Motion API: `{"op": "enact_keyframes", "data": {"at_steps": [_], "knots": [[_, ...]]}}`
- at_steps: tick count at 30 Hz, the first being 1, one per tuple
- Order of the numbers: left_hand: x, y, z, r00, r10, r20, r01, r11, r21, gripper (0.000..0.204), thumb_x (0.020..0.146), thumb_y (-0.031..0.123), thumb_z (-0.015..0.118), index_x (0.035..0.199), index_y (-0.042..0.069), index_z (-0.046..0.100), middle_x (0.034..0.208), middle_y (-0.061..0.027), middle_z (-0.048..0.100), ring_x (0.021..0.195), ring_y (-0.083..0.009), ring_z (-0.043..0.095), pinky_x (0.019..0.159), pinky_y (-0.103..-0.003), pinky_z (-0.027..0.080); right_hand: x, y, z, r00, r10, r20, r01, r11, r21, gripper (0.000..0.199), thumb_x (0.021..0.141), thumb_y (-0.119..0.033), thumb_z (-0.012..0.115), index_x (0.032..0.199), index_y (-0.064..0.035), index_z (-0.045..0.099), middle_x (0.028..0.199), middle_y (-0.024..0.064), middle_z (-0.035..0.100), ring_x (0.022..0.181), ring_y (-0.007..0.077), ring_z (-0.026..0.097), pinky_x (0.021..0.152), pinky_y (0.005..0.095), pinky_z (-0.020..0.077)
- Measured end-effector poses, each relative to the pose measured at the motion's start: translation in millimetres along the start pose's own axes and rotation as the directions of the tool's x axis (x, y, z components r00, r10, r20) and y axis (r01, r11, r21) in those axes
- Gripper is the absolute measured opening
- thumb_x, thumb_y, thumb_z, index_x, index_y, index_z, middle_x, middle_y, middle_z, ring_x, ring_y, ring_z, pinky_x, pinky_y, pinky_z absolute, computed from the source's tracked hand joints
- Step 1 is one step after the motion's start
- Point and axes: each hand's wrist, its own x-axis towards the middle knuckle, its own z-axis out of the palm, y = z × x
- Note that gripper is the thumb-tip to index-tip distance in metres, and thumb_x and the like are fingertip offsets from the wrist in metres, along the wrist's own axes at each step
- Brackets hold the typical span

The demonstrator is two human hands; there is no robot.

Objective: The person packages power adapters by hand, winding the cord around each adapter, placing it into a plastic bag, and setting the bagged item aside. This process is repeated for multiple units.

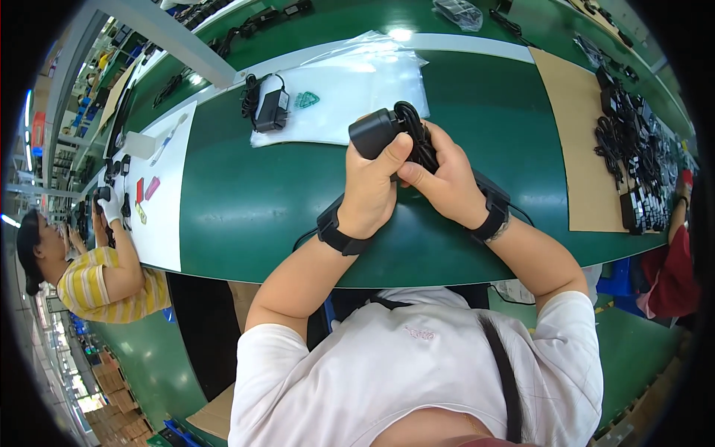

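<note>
Holding: left hand [370, 192] wraps the black power adapter [375, 132], thumb pressed on its side, above the green table [246, 201]
Right hand [445, 181]: fingers closed around the coiled black cord [415, 134]
Beyond: second adapter [272, 109] lying on a clear plastic bag [357, 89]
Far right: cardboard sheet [577, 141]

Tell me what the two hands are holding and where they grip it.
The left hand grips the black power adapter by its body; the right hand holds its coiled black cable beside it.

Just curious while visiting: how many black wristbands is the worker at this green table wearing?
2. One wristband is on the left wrist, the other wristband on the right wrist, both just behind the hands holding a black power adapter.
</note>
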Motion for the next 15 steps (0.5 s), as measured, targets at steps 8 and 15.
{"op": "enact_keyframes", "data": {"at_steps": [8, 15], "knots": [[49.9, 13.0, -22.6, 0.831, 0.442, 0.338, -0.392, 0.035, 0.919, 0.058, 0.07, 0.034, 0.073, 0.11, -0.002, 0.051, 0.106, -0.0168, 0.049, 0.094, -0.0295, 0.049, 0.078, -0.039, 0.044, 27.2, -19.2, -36.6, 0.929, 0.095, -0.357, -0.112, 0.993, -0.027, 0.025, 0.088, -0.021, 0.056, 0.099, 0.0007, 0.053, 0.077, 0.0034, 0.057, 0.059, 0.0084, 0.052, 0.051, 0.021, 0.0426], [97.3, 21.4, -29.2, 0.95, 0.248, 0.19, -0.017, -0.566, 0.824, 0.038, 0.071, 0.029, 0.067, 0.09, -0.004, 0.061, 0.092, -0.0208, 0.056, 0.088, -0.036, 0.054, 0.07, -0.04, 0.05, 43.3, -13.8, -88.0, 0.841, 0.085, -0.535, -0.127, 0.991, -0.042, 0.026, 0.087, -0.028, 0.058, 0.087, -0.0016, 0.055, 0.066, 0.0018, 0.054, 0.053, 0.0078, 0.05, 0.047, 0.0207, 0.0388]]}}
